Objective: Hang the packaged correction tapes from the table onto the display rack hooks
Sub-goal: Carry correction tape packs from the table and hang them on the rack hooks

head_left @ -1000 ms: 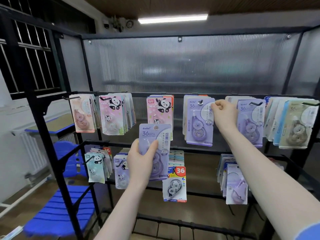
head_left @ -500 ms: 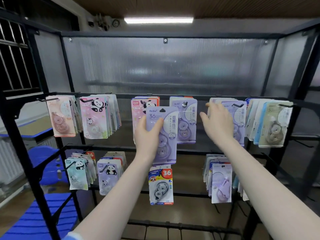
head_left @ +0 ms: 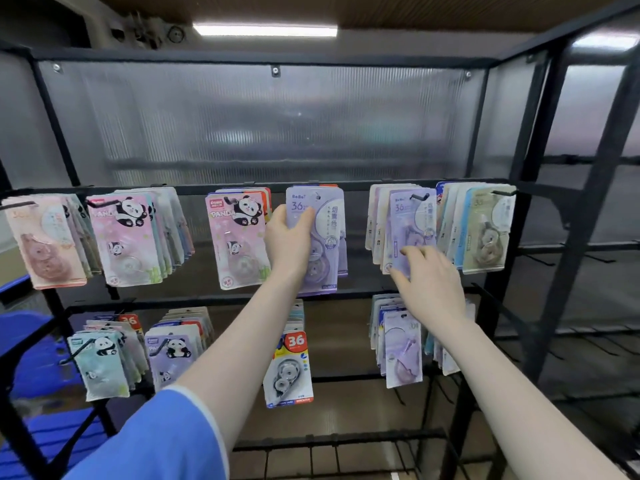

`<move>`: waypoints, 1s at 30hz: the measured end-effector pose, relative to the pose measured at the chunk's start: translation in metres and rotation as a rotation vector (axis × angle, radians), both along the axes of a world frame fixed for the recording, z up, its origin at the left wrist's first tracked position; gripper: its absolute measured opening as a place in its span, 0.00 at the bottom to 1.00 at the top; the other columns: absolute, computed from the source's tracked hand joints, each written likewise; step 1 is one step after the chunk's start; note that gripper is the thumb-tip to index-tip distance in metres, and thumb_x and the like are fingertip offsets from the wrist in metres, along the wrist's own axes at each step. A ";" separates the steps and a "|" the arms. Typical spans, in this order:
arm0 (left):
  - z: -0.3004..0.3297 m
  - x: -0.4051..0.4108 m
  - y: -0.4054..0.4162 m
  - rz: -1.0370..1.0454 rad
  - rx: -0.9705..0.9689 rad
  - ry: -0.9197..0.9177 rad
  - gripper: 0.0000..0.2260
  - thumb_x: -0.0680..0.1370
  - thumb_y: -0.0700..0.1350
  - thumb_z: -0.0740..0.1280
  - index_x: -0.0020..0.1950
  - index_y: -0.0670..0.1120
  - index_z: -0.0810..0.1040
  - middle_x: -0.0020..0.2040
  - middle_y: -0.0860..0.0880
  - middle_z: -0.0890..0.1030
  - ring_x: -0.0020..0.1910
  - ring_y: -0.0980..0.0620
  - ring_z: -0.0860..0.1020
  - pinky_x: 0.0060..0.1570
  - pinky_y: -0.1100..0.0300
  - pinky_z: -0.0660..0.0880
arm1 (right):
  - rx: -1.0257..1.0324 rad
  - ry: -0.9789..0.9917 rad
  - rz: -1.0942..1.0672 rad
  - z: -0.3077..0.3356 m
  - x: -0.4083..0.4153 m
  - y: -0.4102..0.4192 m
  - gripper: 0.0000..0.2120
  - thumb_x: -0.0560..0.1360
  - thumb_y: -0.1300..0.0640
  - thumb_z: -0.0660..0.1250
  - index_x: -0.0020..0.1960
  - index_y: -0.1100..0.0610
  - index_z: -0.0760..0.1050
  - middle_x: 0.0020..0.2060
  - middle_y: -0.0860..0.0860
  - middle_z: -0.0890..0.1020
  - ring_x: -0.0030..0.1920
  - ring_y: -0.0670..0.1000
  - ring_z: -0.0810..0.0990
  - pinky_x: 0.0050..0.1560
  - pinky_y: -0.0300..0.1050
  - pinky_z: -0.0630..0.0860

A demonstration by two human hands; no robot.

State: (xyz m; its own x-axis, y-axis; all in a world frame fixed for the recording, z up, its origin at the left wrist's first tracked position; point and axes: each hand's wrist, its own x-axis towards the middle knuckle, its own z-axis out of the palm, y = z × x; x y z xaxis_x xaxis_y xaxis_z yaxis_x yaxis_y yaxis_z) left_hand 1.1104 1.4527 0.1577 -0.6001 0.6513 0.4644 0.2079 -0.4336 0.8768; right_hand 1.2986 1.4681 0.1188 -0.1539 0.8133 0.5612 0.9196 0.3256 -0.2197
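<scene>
My left hand (head_left: pixel 289 239) grips a lilac packaged correction tape (head_left: pixel 323 237) by its left edge, thumb across the front. The pack is up against the top-row hook (head_left: pixel 317 195) in the middle of the black display rack (head_left: pixel 533 209), in front of other lilac packs. My right hand (head_left: pixel 429 282) hovers with loosely spread fingers just below the lilac packs (head_left: pixel 410 223) on the hook to the right, holding nothing. The table is out of view.
The top rail also carries pink panda packs (head_left: pixel 239 237), another panda stack (head_left: pixel 121 237), peach packs (head_left: pixel 45 240) and beige packs (head_left: pixel 486 230). A lower rail holds more packs (head_left: pixel 289 368). A blue chair (head_left: pixel 31 355) stands at the lower left.
My left hand has lifted the lilac pack up and right to the middle top hook. My right hand has dropped from the top of the right-hand packs to below them.
</scene>
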 end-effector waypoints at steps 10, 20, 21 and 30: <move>-0.002 -0.007 0.034 0.110 -0.202 0.020 0.09 0.75 0.49 0.68 0.37 0.50 0.71 0.39 0.51 0.77 0.47 0.44 0.79 0.51 0.47 0.76 | -0.067 -0.035 -0.024 -0.020 0.013 -0.008 0.18 0.79 0.49 0.59 0.67 0.55 0.68 0.59 0.55 0.74 0.61 0.57 0.70 0.59 0.48 0.66; -0.036 0.005 -0.001 0.393 -0.280 0.423 0.26 0.77 0.54 0.68 0.70 0.44 0.67 0.68 0.46 0.71 0.68 0.47 0.68 0.68 0.49 0.66 | -0.067 -0.045 0.095 -0.050 0.020 -0.016 0.18 0.70 0.56 0.72 0.57 0.63 0.76 0.46 0.60 0.79 0.49 0.63 0.77 0.48 0.54 0.74; -0.043 0.005 -0.011 0.427 -0.313 0.524 0.28 0.77 0.54 0.67 0.72 0.44 0.66 0.70 0.46 0.70 0.70 0.46 0.66 0.69 0.49 0.65 | -0.073 -0.040 0.112 -0.054 0.019 -0.018 0.19 0.71 0.56 0.71 0.59 0.62 0.75 0.48 0.60 0.79 0.51 0.63 0.77 0.51 0.55 0.73; -0.092 -0.020 -0.135 0.452 -0.840 1.095 0.33 0.77 0.58 0.64 0.77 0.47 0.58 0.76 0.46 0.62 0.76 0.45 0.58 0.73 0.52 0.57 | -0.165 -0.124 0.275 -0.079 -0.043 -0.064 0.24 0.79 0.46 0.58 0.72 0.54 0.60 0.66 0.55 0.68 0.69 0.56 0.64 0.67 0.48 0.62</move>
State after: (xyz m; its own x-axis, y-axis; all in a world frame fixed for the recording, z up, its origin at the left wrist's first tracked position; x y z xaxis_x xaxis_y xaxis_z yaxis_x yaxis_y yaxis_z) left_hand 1.0905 1.3175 0.0655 -0.4254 0.8119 0.3999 0.9042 0.4004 0.1490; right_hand 1.2555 1.4039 0.0402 -0.4389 0.8102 0.3885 0.8252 0.5345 -0.1824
